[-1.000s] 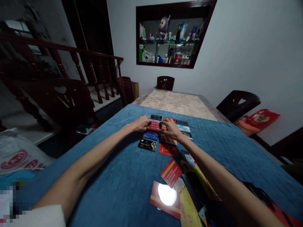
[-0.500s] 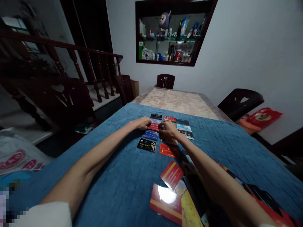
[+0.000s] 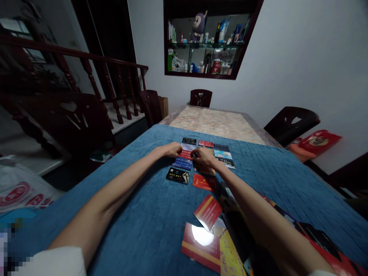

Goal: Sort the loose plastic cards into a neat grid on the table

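Observation:
Plastic cards lie in neat rows on a blue quilted cloth [image 3: 143, 214]. My left hand [image 3: 171, 149] and my right hand [image 3: 204, 157] meet over a red card [image 3: 186, 154] in the left column, fingertips curled onto its two ends. Behind it sit a pale card [image 3: 188, 147] and a black card [image 3: 189, 140]. In front lie a blue card [image 3: 182, 163] and a black card with gold [image 3: 177, 175]. A red card [image 3: 203, 182] lies under my right wrist. Whether the red card is lifted or only touched is unclear.
A loose pile of cards [image 3: 212, 234] lies near me by my right forearm. The marble tabletop [image 3: 215, 124] shows beyond the cloth. Dark chairs [image 3: 290, 120] stand around it. A wooden stair rail [image 3: 94, 80] is on the left, a wall shelf [image 3: 207, 42] behind.
My right hand has slid left from the middle column to the red card beside my left hand. The red card at the head of the middle column is now uncovered.

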Demonstrator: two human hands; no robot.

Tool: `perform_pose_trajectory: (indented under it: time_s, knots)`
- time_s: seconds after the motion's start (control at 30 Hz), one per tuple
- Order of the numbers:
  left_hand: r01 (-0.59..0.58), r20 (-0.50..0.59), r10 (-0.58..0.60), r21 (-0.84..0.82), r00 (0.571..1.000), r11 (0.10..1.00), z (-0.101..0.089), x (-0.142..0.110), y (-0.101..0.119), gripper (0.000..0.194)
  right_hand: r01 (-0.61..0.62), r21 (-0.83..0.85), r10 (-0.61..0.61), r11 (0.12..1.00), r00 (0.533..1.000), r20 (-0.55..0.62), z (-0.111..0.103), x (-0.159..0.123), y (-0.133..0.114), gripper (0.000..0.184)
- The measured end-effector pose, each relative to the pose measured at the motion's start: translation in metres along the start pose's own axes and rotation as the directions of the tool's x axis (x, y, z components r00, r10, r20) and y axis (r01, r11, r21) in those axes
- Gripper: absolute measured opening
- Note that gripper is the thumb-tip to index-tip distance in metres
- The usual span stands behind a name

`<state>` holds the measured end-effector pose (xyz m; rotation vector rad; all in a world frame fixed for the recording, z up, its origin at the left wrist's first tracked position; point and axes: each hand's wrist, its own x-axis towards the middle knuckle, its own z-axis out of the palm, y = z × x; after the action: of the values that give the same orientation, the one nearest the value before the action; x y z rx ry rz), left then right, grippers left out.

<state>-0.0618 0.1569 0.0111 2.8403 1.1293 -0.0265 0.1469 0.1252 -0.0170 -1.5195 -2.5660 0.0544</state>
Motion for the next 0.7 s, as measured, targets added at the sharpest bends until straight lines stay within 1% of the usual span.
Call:
perform_pose_trajectory:
  time_s: [0.27, 0.43, 0.7]
  knots:
    - [0.005, -0.008, -0.005, 0.015, 1.0, 1.0, 0.0033, 0.0018, -0.0013, 0.017, 0.025, -0.019, -0.024, 1.0, 1.0, 0.015, -0.004, -0.0018, -0.0023, 0.023]
    - [0.008, -0.019, -0.008, 0.017, 1.0, 1.0, 0.0044, 0.0015, -0.0018, 0.014, 0.024, -0.038, -0.024, 0.999, 1.0, 0.015, -0.0023, -0.0009, -0.0012, 0.024]
    - [0.038, -0.043, -0.038, -0.001, 0.998, 0.999, 0.0036, -0.0018, 0.0016, 0.016, 0.028, -0.051, -0.027, 0.998, 1.0, 0.008, -0.0014, -0.0028, -0.0029, 0.026]
